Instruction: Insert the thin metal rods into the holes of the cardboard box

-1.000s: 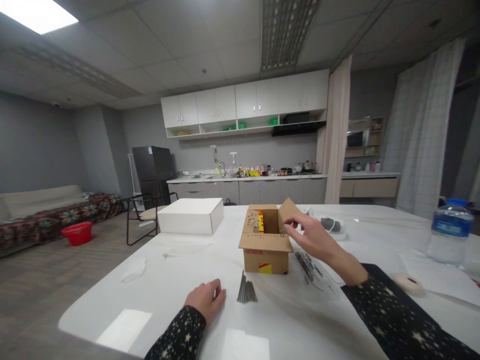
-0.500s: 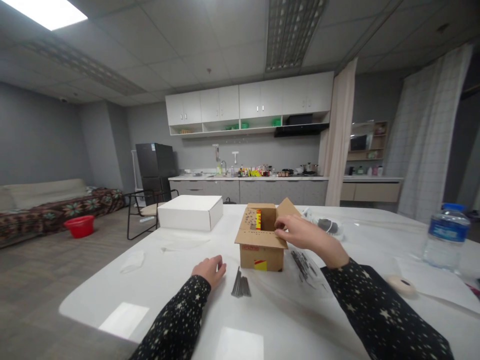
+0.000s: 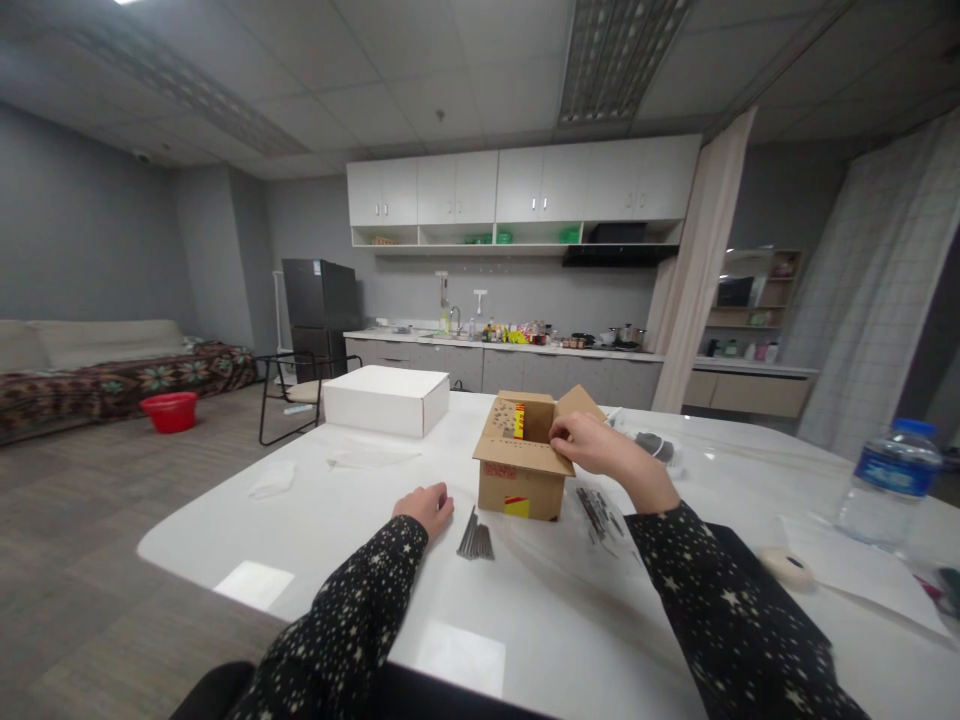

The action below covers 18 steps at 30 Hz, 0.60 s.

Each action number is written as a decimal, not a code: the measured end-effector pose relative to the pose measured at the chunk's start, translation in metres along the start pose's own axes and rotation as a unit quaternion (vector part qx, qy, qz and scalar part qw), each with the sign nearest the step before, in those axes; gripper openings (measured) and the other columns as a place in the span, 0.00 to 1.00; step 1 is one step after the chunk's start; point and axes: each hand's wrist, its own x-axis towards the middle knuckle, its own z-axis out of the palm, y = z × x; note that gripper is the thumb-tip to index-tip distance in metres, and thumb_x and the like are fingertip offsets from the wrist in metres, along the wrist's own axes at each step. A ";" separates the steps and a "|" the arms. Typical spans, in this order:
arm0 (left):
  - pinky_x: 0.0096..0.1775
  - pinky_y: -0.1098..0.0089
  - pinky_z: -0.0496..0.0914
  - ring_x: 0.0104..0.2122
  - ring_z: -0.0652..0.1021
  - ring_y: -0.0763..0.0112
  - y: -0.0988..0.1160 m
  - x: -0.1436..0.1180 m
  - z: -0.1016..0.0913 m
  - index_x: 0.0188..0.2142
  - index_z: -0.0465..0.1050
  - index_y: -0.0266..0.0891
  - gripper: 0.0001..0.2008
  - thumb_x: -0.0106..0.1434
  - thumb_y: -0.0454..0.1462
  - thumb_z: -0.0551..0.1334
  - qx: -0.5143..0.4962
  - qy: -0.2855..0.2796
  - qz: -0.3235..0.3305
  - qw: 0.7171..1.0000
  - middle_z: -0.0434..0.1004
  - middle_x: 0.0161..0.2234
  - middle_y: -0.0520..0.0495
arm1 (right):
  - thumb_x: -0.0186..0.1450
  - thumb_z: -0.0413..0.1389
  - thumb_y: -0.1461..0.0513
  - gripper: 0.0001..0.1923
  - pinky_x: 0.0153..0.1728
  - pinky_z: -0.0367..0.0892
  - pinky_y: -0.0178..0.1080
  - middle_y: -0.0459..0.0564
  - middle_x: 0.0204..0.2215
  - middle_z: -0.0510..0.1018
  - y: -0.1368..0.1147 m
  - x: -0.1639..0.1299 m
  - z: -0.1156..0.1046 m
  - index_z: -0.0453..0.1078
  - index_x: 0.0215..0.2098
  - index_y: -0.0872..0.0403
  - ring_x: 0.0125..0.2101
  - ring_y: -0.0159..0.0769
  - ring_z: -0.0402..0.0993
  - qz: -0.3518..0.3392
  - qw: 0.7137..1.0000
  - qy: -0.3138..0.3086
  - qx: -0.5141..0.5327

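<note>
An opened brown cardboard box (image 3: 517, 490) with a red-and-yellow label stands on the white table (image 3: 600, 630), its front flap folded outward. At its right edge is my right hand (image 3: 589, 442), fingers bent and closed over the box's rim by the side flap; the fingertips are partly hidden. My left hand (image 3: 426, 508) lies on the table left of the box, loosely curved, with the thumb apart and nothing in it. Between that hand and the box lies a small bunch of long metal nails (image 3: 475, 538). Under my right wrist is a clear plastic bag (image 3: 604, 520) with thin dark pieces in it.
A white box (image 3: 382, 402) stands at the back left of the table, near a crumpled tissue (image 3: 273, 480). On the right are a water bottle (image 3: 889, 485), a roll of tape (image 3: 785, 567) and white paper (image 3: 862, 570). Behind the brown box is a dark bundle (image 3: 655, 447).
The view has tilted and shifted slightly, so the table appears higher. My hands keep nearly the same places, the right at the box's edge and the left beside the nails.
</note>
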 end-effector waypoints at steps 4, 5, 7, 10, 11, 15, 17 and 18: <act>0.36 0.62 0.67 0.35 0.77 0.58 -0.001 0.001 0.004 0.33 0.70 0.44 0.16 0.61 0.47 0.48 0.003 0.005 0.005 1.000 0.77 0.32 0.44 | 0.58 0.52 0.64 0.08 0.30 0.60 0.32 0.51 0.30 0.79 0.002 0.003 0.000 0.75 0.30 0.55 0.31 0.36 0.71 -0.011 1.000 -0.012 0.012; 0.36 0.62 0.67 0.35 0.77 0.58 -0.001 0.001 0.005 0.33 0.70 0.44 0.16 0.61 0.47 0.48 0.002 0.005 0.005 1.000 0.77 0.32 0.44 | 0.58 0.52 0.64 0.08 0.30 0.61 0.32 0.51 0.31 0.79 0.002 0.004 0.000 0.75 0.29 0.55 0.32 0.36 0.72 -0.010 1.000 -0.012 0.015; 0.36 0.62 0.67 0.36 0.77 0.58 -0.001 0.001 0.005 0.33 0.71 0.44 0.16 0.61 0.47 0.48 -0.002 0.003 0.004 1.000 0.77 0.32 0.44 | 0.58 0.52 0.64 0.08 0.29 0.60 0.32 0.50 0.30 0.79 0.002 0.003 -0.001 0.74 0.29 0.55 0.31 0.35 0.72 -0.006 1.000 -0.013 0.022; 0.37 0.62 0.67 0.36 0.77 0.58 -0.001 0.001 0.005 0.32 0.71 0.44 0.16 0.61 0.47 0.48 -0.012 -0.003 0.002 1.000 0.77 0.32 0.45 | 0.57 0.52 0.64 0.08 0.29 0.60 0.32 0.50 0.30 0.79 0.000 0.000 -0.003 0.74 0.30 0.55 0.31 0.35 0.72 -0.003 1.000 -0.008 0.024; 0.37 0.63 0.67 0.36 0.77 0.58 -0.001 0.000 0.005 0.32 0.71 0.44 0.16 0.61 0.47 0.48 -0.014 -0.005 0.001 1.000 0.77 0.32 0.45 | 0.57 0.52 0.64 0.08 0.29 0.60 0.32 0.50 0.31 0.79 -0.001 0.000 -0.003 0.73 0.30 0.55 0.31 0.35 0.72 -0.005 1.000 -0.005 0.023; 0.37 0.64 0.67 0.36 0.77 0.60 -0.001 -0.002 0.005 0.33 0.71 0.44 0.16 0.61 0.47 0.49 -0.011 -0.004 -0.002 1.000 0.77 0.33 0.45 | 0.58 0.52 0.65 0.07 0.30 0.60 0.32 0.50 0.31 0.78 -0.003 -0.002 -0.003 0.72 0.30 0.55 0.32 0.35 0.71 -0.011 1.000 -0.002 0.022; 0.37 0.64 0.67 0.36 0.77 0.60 0.000 -0.003 0.005 0.33 0.71 0.44 0.16 0.61 0.47 0.49 -0.008 -0.001 -0.004 1.000 0.77 0.33 0.45 | 0.58 0.51 0.65 0.07 0.31 0.59 0.32 0.50 0.32 0.78 -0.004 -0.003 -0.003 0.72 0.31 0.55 0.33 0.35 0.71 -0.012 1.000 -0.001 0.021; 0.37 0.65 0.66 0.36 0.77 0.60 0.001 -0.004 0.004 0.33 0.71 0.44 0.15 0.61 0.47 0.49 -0.007 0.000 -0.004 1.000 0.77 0.33 0.45 | 0.59 0.51 0.64 0.07 0.31 0.59 0.32 0.50 0.32 0.78 -0.004 -0.003 -0.003 0.71 0.31 0.55 0.33 0.35 0.71 -0.013 1.000 0.001 0.021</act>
